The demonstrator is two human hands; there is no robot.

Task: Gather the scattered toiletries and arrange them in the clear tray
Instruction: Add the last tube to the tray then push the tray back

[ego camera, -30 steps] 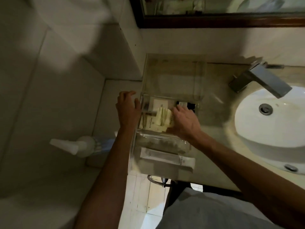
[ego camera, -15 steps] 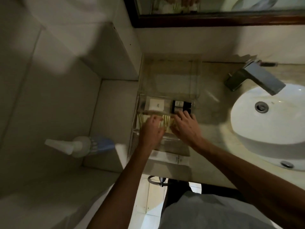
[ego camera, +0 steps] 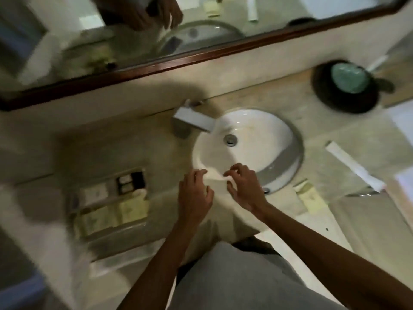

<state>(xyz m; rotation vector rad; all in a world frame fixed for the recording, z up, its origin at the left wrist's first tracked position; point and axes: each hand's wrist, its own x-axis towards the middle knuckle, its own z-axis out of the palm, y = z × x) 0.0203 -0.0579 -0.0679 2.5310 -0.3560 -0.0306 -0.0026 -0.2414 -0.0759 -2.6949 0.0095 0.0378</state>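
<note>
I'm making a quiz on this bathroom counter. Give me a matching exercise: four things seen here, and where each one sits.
Things:
1. clear tray
2. dark round dish
3. long white tube
4. faucet

Places:
A. counter right of the basin, lying slantwise
B. far right corner of the counter, holding a greenish lump
C. left of the basin, holding pale packets
D. back left edge of the basin

Pairs: 1-C, 2-B, 3-A, 4-D

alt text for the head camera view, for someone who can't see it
Seen from above, a person's left hand and right hand hover, fingers curled, at the near rim of a white sink. A clear tray of toiletries sits to the left; a white tube and pale sachet lie right.
</note>
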